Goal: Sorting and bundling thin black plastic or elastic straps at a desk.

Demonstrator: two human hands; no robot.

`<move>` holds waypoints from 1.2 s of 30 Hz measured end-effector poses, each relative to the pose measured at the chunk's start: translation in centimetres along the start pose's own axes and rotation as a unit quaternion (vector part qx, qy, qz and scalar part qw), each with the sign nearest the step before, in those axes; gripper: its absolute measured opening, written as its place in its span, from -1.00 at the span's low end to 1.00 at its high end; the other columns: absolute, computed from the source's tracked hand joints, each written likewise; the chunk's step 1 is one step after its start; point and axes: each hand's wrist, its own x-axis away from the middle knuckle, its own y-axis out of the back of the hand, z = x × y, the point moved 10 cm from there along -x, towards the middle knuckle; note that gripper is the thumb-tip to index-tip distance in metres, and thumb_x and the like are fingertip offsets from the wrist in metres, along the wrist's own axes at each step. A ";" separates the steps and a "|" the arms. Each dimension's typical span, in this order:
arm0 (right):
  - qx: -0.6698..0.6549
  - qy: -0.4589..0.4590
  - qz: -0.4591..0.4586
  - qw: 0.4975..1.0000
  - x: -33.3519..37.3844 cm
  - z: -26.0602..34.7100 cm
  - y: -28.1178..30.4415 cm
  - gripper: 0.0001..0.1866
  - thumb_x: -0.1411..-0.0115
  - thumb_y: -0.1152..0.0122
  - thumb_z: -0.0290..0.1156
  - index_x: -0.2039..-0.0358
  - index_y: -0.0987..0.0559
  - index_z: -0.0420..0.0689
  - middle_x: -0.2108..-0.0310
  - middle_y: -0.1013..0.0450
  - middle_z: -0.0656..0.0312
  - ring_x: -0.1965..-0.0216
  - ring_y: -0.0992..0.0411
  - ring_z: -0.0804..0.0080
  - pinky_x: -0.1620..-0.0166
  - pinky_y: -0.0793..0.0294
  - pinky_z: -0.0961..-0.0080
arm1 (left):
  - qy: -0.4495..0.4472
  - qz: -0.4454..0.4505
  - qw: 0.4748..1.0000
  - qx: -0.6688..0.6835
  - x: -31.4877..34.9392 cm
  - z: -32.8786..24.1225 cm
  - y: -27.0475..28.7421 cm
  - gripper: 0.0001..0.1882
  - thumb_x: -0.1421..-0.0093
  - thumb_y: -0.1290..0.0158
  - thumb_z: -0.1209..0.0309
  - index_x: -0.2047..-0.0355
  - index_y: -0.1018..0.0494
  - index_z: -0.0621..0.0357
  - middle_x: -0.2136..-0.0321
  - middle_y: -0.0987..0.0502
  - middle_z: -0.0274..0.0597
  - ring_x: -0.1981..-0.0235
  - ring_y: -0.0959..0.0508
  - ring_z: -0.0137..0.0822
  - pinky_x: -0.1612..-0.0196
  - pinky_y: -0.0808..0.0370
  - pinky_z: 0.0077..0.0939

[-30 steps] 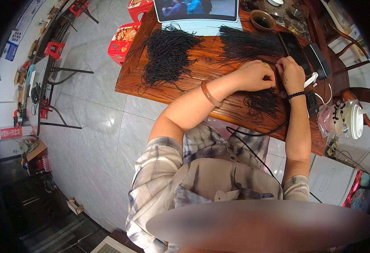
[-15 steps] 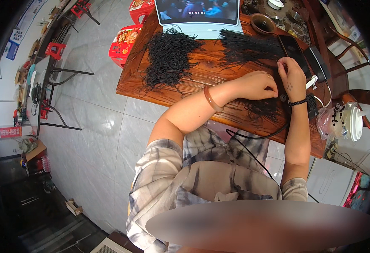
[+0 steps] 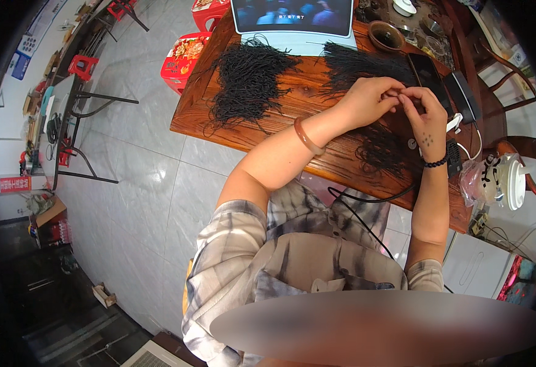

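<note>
My left hand (image 3: 370, 101), a brown bangle on its wrist, reaches in over the wooden table with its fingers pinched. Its fingertips meet those of my right hand (image 3: 427, 119), which is also pinched and wears a black bead bracelet. Whatever lies between the fingertips is too small to make out. Just beyond my left hand lies a bundle of straight black cords (image 3: 356, 64). A smaller heap of black cords (image 3: 381, 153) rests on the near side, below my hands. Farther left spreads a large tangled pile of knotted black cords (image 3: 243, 85).
A tablet (image 3: 292, 18) with a lit screen stands at the back. Right of my hands are a dark phone (image 3: 428, 73), a white plug (image 3: 454, 121) and a lidded plastic cup (image 3: 512, 180). A brown bowl (image 3: 386, 37) sits behind. Red stools (image 3: 182, 64) stand beyond the table's left edge.
My left hand has moved away from me, and its fingertips now meet my right hand's. My right hand has tilted inward. More of the small cord heap shows.
</note>
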 end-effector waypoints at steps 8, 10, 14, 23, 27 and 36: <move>-0.078 -0.119 0.001 0.990 0.5 -3.7 0.4 -0.89 -0.04 -0.18 -0.53 0.40 -0.52 -0.28 0.52 -0.43 0.32 0.55 -0.33 0.70 0.48 -0.30 0.75 | 0.016 -0.015 1.000 0.010 -0.1 0.2 0.8 -0.86 -0.12 -0.01 0.47 0.35 -0.47 0.29 0.49 -0.55 -0.17 0.51 -0.55 -0.46 0.44 -0.45 -0.64; -0.091 -0.123 0.002 0.988 0.5 -3.8 0.2 -0.90 -0.04 -0.18 -0.52 0.41 -0.51 -0.28 0.53 -0.43 0.34 0.57 -0.31 0.72 0.49 -0.28 0.76 | 0.042 -0.011 0.999 -0.013 -0.1 0.4 0.9 -0.87 -0.10 -0.02 0.46 0.35 -0.48 0.24 0.48 -0.54 -0.18 0.48 -0.55 -0.38 0.42 -0.45 -0.57; -0.045 -0.096 0.009 0.994 0.5 -2.7 -0.3 -0.91 -0.04 -0.18 -0.52 0.44 -0.51 -0.27 0.48 -0.43 0.33 0.54 -0.32 0.70 0.48 -0.28 0.76 | -0.136 -0.077 0.973 -0.171 0.5 -2.1 1.4 -0.87 -0.06 -0.05 0.44 0.37 -0.49 0.16 0.47 -0.52 -0.19 0.43 -0.52 -0.25 0.38 -0.43 -0.48; -0.269 -0.078 0.052 0.959 0.2 -1.8 -2.1 -0.50 0.01 -0.16 -0.64 0.02 -0.27 -0.23 0.16 -0.31 0.20 0.33 -0.34 0.62 0.25 -0.38 0.70 | -0.123 -0.058 0.990 -0.037 0.0 -2.7 2.1 -0.88 -0.05 -0.08 0.46 0.37 -0.50 0.18 0.45 -0.52 -0.21 0.43 -0.51 -0.34 0.34 -0.44 -0.55; -0.343 -0.118 0.111 0.925 1.0 -2.7 -4.2 -0.45 0.00 -0.12 -0.68 -0.04 -0.21 -0.23 0.14 -0.26 0.21 0.18 -0.30 0.58 0.10 -0.40 0.62 | 0.024 0.000 0.977 0.211 -0.1 -0.7 1.2 -0.87 -0.11 -0.03 0.49 0.33 -0.46 0.28 0.43 -0.52 -0.24 0.44 -0.51 -0.47 0.33 -0.47 -0.64; -0.386 -0.148 0.146 0.899 1.7 -3.2 -6.4 -0.53 -0.10 -0.06 -0.61 -0.05 -0.22 -0.23 0.14 -0.30 0.21 0.16 -0.39 0.46 0.20 -0.38 0.71 | 0.010 -0.027 0.926 0.375 -0.5 -0.8 3.2 -0.86 -0.16 0.04 0.52 0.29 -0.40 0.34 0.41 -0.50 -0.09 0.38 -0.52 -0.33 0.30 -0.50 -0.52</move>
